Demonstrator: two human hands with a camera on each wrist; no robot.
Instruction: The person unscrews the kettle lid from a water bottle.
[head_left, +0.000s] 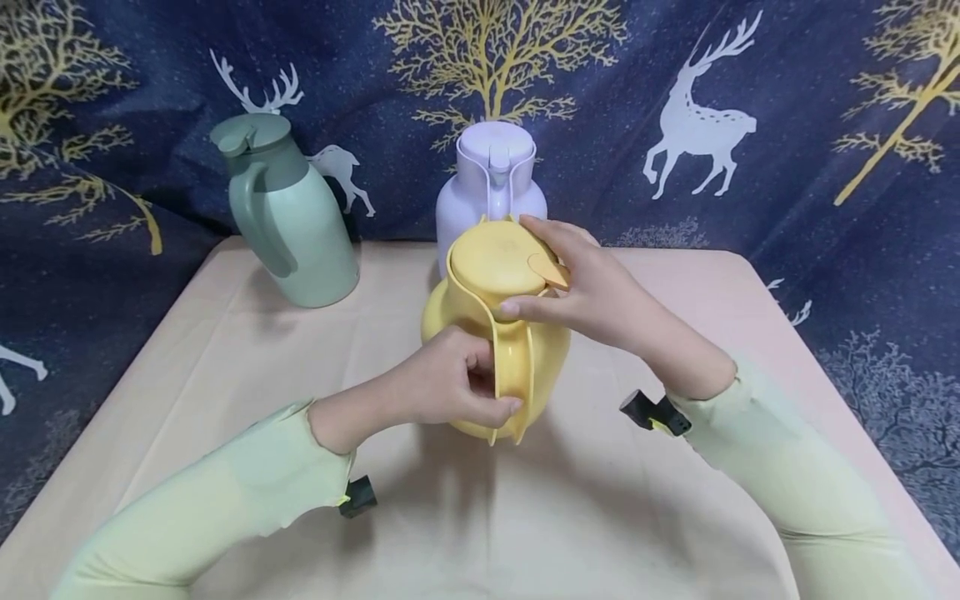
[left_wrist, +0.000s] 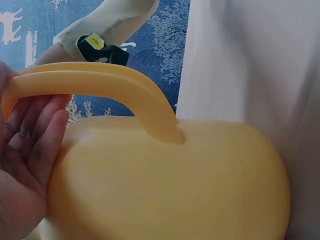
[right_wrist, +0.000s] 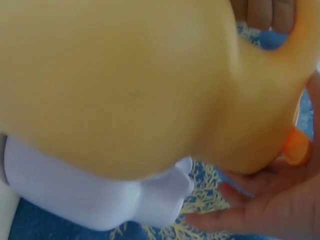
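A yellow thermos jug (head_left: 551, 358) is at the middle of the table, its handle (head_left: 513, 367) facing me. My left hand (head_left: 442, 379) grips that handle, fingers passed through the loop and thumb along its outer side. Over the top, my right hand (head_left: 592, 279) holds the round yellow lid (head_left: 498, 250), thumb at the near edge and fingers at the far side. An orange-yellow lever (head_left: 549, 271) on the lid points into the crook of this hand. In the right wrist view, the jug's body (right_wrist: 125, 90) fills much of the picture, with right fingers (right_wrist: 270, 180) around its neck end.
Close behind the yellow jug stands a lilac jug (head_left: 491, 192). A green jug (head_left: 300, 225) with a darker lid is at the back left. Beyond the cream-covered table (head_left: 637, 500) hangs a dark blue cloth (head_left: 585, 108) with deer and trees.
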